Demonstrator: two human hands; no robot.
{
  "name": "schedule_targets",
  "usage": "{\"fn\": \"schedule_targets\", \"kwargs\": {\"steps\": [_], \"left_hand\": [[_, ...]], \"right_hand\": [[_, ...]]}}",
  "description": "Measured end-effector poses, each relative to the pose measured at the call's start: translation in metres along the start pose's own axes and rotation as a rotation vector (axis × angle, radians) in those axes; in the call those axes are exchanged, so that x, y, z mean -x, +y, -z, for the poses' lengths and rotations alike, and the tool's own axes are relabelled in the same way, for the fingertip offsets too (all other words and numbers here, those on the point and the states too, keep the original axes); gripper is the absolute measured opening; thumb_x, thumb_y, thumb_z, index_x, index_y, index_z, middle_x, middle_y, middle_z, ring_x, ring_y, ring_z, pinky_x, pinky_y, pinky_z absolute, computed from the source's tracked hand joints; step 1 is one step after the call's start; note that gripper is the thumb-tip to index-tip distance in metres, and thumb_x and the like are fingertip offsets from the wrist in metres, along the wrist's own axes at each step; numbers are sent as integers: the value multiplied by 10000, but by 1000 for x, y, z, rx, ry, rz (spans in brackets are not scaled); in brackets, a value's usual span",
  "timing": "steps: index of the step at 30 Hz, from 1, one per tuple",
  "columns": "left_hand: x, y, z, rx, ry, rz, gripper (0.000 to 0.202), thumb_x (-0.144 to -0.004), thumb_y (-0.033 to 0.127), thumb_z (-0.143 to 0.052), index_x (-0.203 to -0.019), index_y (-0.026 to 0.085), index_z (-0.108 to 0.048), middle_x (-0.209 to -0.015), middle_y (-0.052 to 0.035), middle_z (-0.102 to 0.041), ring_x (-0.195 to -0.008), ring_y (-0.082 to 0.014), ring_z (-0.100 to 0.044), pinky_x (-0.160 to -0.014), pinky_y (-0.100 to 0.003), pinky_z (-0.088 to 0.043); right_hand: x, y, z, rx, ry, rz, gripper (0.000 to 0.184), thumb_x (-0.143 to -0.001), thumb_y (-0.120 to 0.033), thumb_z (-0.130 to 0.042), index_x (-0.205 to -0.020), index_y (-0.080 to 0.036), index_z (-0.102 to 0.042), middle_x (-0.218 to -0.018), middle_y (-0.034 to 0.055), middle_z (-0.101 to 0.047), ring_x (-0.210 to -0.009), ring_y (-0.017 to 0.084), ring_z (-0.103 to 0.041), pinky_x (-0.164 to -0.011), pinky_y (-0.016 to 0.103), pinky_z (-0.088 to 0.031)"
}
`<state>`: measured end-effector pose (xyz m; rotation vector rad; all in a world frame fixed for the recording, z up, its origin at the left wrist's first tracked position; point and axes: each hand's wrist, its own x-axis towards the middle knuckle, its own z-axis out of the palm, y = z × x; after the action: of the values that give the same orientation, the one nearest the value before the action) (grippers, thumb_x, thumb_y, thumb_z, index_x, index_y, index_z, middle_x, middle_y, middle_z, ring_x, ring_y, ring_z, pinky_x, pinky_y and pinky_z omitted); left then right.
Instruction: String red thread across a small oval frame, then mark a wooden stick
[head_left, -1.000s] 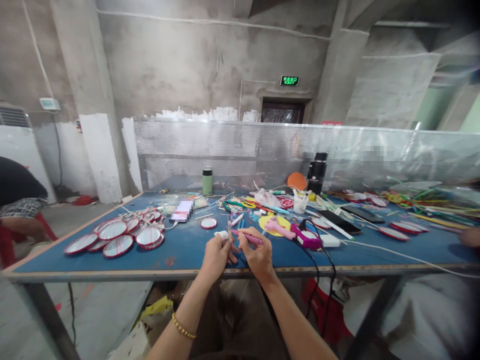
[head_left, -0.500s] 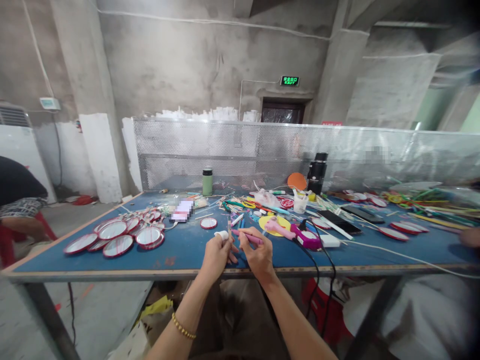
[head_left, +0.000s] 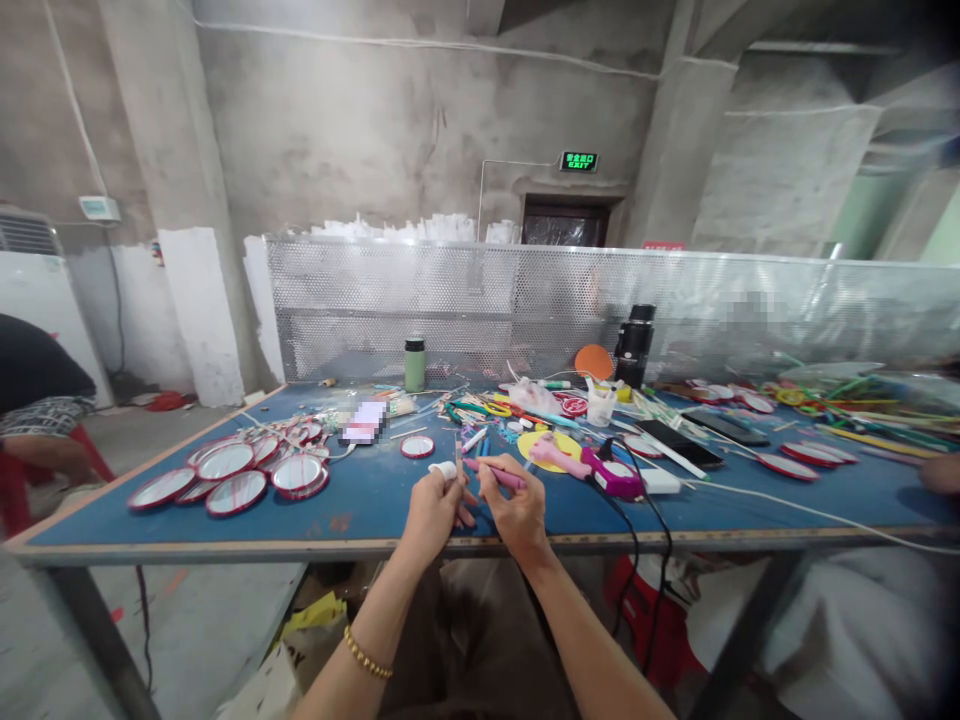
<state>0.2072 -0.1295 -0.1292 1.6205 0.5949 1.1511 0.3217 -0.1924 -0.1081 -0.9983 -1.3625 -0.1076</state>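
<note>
My left hand (head_left: 433,510) is closed round a small white roll (head_left: 444,469) and a thin upright stick (head_left: 458,452), held just above the front of the blue table (head_left: 360,505). Close beside it, my right hand (head_left: 516,505) is closed on a pink stick (head_left: 491,472) that points left toward the other hand. The two hands nearly touch. A gold bead bracelet (head_left: 367,655) sits on my left forearm.
Several red-rimmed round mirrors (head_left: 232,470) lie at the left. A pink glue gun (head_left: 611,473) with a black cord, phones (head_left: 679,442), a green bottle (head_left: 414,364), a black flask (head_left: 634,345) and coloured sticks (head_left: 862,415) lie beyond. Another person (head_left: 37,410) sits far left; a hand (head_left: 941,473) shows far right.
</note>
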Motion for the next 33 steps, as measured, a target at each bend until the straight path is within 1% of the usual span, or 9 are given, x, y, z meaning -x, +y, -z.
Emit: {"fn": "schedule_targets", "kwargs": {"steps": [5,13,19,27,33], "left_hand": [[0,1,0,9,2,6,224,-876,394,-597,-790,190,-559,-603,-5,-719,-384,-124,-648,-364,-162,-422],[-1,0,0,-12,5,6,207,-869,377,-579,-784,189,-561,-607,-13,-730,-382,-123,-649,-359,-162,-424],[-1,-1,0,-8,7,7,186,-864,364,-569,-805,189,-552,-613,-8,-728,-381,-121,-648,-362,-162,-426],[0,3,-1,0,4,7,226,-865,400,-589,-780,193,-562,-595,0,-718,-376,-117,-642,-363,-159,-423],[0,3,0,-8,7,2,209,-859,380,-578,-771,191,-571,-592,-6,-724,-379,-122,-646,-365,-164,-425]], "right_hand": [[0,0,0,-1,7,-1,176,-936,-272,-576,-862,-193,-715,-758,22,-701,-611,135,-630,-588,246,-518],[-2,-1,0,17,-14,13,175,-932,-265,-578,-848,-194,-714,-741,21,-697,-624,140,-630,-603,251,-517],[0,0,0,15,9,6,178,-940,-265,-569,-857,-197,-711,-748,20,-694,-622,137,-633,-590,244,-516],[0,1,-1,13,-17,19,175,-929,-277,-576,-863,-188,-711,-739,21,-695,-628,139,-634,-623,255,-534],[1,4,-1,24,-10,20,185,-935,-283,-568,-869,-193,-716,-759,29,-702,-637,145,-636,-633,263,-540]]}}
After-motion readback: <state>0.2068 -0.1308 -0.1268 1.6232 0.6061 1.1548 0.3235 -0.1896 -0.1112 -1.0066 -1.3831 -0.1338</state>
